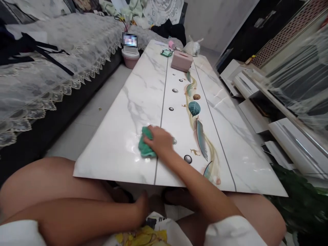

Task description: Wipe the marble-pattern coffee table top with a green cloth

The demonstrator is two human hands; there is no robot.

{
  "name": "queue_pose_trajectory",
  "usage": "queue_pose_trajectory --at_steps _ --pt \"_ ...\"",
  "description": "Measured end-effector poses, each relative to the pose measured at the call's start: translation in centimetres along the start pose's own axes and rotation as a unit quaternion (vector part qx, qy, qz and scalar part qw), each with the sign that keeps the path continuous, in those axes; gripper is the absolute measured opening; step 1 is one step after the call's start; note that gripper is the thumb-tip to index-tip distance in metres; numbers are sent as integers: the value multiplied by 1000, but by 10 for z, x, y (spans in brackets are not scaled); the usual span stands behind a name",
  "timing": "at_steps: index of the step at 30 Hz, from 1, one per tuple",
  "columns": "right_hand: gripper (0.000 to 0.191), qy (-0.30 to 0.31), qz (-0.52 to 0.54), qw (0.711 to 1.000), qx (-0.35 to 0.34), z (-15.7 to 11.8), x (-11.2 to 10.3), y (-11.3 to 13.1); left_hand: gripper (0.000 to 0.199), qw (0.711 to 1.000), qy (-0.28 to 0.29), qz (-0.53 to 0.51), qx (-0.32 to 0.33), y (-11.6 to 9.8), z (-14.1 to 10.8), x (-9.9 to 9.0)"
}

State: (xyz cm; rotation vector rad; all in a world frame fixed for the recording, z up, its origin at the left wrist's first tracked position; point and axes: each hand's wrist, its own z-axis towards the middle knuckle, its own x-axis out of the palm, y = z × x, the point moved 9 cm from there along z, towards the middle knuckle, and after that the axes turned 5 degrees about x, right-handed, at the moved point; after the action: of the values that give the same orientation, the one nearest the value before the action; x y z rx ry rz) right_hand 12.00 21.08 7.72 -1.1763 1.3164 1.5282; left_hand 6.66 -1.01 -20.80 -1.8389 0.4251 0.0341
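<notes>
Fingers closed around a bunched green cloth [147, 145], my right hand [161, 139] presses it against the marble-patterned tabletop [120, 136]. The cloth lies on the left part of the top, just left of a long grey line. My right forearm reaches across the table's near edge. Below that edge, near my lap, is my left hand [141, 207]; it is blurred and its fingers cannot be made out. Printed leaves [194, 108] and pebble shapes run down the table's middle strip.
At the table's far end stand a pink tissue box [181, 61], a small green packet [166, 53] and a clear plastic bag [192, 48]. A lace-covered sofa [64, 68] runs along the left. A pink bin [131, 59] holds up a screen. White cabinets [284, 133] and plants line the right.
</notes>
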Motion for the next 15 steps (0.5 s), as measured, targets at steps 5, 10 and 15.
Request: queue_pose_trajectory --at_steps 5,10,15 --pt "39 -154 -26 953 261 -84 -78 -241 49 964 96 137 208 -16 -6 14" --pt "69 -242 -52 845 474 -194 -132 -420 23 931 161 270 187 -4 -10 41" --pt "75 -287 -35 808 513 -191 -138 -443 4 907 207 328 164 -4 -15 57"
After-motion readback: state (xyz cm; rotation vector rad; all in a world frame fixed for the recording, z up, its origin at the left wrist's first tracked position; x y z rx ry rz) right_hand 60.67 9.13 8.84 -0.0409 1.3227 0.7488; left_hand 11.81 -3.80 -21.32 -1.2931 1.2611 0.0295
